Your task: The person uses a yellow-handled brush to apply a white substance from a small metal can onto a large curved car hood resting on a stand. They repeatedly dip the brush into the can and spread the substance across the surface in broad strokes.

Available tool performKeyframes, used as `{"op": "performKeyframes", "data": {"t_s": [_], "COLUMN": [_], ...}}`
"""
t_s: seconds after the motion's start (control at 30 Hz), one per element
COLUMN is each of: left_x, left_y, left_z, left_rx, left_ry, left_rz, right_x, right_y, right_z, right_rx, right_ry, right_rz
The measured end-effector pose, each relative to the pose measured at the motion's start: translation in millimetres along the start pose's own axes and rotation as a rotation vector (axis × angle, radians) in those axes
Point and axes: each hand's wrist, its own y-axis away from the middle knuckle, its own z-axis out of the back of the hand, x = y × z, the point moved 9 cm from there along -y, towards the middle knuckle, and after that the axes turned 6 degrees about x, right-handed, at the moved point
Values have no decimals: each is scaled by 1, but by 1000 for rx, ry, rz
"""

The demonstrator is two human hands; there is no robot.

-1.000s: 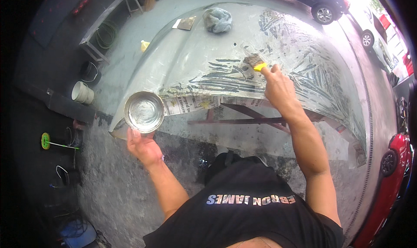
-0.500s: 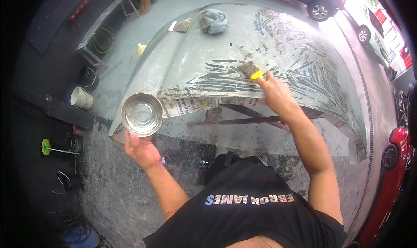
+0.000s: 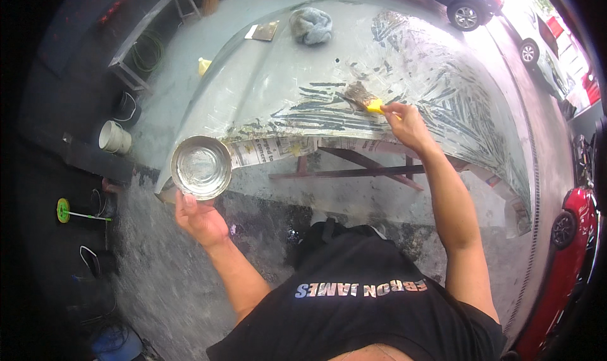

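My left hand holds a round metal bowl of pale liquid at the near left corner of a large curved panel. My right hand grips a paintbrush with a yellow handle, its bristles pressed on the panel's middle. Dark brush strokes streak the panel's glossy surface around the brush and to the right. Newspaper lines the panel's near edge.
The panel rests on a reddish frame stand. A grey rag and a flat board lie at its far end. White buckets stand left on the concrete floor. Cars are parked at the far right, a red one close by.
My right hand has drawn the brush leftward and slightly away across the panel. The bowl in my left hand has stayed at about the same place.
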Motion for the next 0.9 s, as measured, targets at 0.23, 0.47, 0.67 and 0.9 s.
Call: {"op": "performKeyframes", "data": {"t_s": [0.23, 0.47, 0.67, 0.9], "left_x": [2, 11, 5, 6], "left_y": [-1, -6, 1, -3], "left_z": [1, -26, 20, 13], "left_rx": [-6, 79, -3, 12], "left_ry": [14, 66, -22, -40], "left_rz": [6, 4, 21, 9], "right_x": [41, 41, -2, -85], "right_y": [5, -17, -4, -42], "right_z": [53, 19, 57, 115], "right_rx": [223, 19, 48, -282], "right_ry": [365, 37, 109, -63], "right_rz": [-139, -149, -291, -428]}}
